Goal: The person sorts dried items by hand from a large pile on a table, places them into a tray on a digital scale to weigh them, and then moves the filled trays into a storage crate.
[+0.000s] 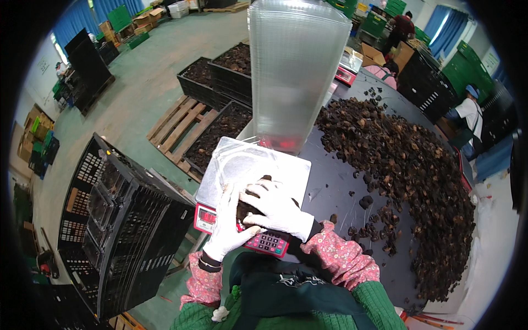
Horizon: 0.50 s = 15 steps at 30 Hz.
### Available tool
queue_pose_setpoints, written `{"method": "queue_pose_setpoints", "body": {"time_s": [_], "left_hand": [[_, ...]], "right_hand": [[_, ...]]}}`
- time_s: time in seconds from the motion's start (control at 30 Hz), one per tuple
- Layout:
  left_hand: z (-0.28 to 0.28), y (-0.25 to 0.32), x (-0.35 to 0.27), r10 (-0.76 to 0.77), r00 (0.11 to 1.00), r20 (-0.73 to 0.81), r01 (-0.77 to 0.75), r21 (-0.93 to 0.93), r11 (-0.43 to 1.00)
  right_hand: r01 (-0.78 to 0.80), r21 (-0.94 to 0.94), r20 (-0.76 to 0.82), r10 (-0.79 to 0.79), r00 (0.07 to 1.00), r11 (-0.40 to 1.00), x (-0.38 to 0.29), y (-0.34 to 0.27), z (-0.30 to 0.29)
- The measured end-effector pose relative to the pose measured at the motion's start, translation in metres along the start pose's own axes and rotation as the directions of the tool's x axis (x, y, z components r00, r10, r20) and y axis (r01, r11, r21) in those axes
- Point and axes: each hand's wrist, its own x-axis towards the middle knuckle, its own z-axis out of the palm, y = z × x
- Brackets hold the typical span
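Observation:
White gloves cover both of my hands. My left hand lies along the left side of a clear plastic box, its thumb reaching round the near side. Over the dark brown mushroom-like pieces in the box, my right hand is spread with fingers bent against them. The box rests on the metal pan of a digital scale, its clear lid seemingly folded back. Glare and my hands hide much of the box. The scale's red-framed keypad shows below my hands.
Just beyond the scale rises a tall stack of clear plastic boxes. A long heap of dark pieces covers the table's right side. Black crates stand at left, holding filled clear boxes. Filled crates sit beside a wooden pallet.

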Motion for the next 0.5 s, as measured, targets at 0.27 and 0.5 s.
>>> {"method": "queue_pose_setpoints", "body": {"time_s": [0.27, 0.5], "left_hand": [[0.002, 0.026, 0.02, -0.016, 0.999, 0.028, 0.005, 0.361, 0.933], [0.005, 0.047, 0.033, 0.032, 0.999, 0.003, -0.028, 0.602, 0.798]], "right_hand": [[-0.226, 0.352, -0.348, 0.351, 0.869, 0.908, -0.109, 0.009, -0.068], [-0.786, 0.532, -0.678, 0.714, -0.173, 0.315, -0.419, 0.004, -0.045]]}}
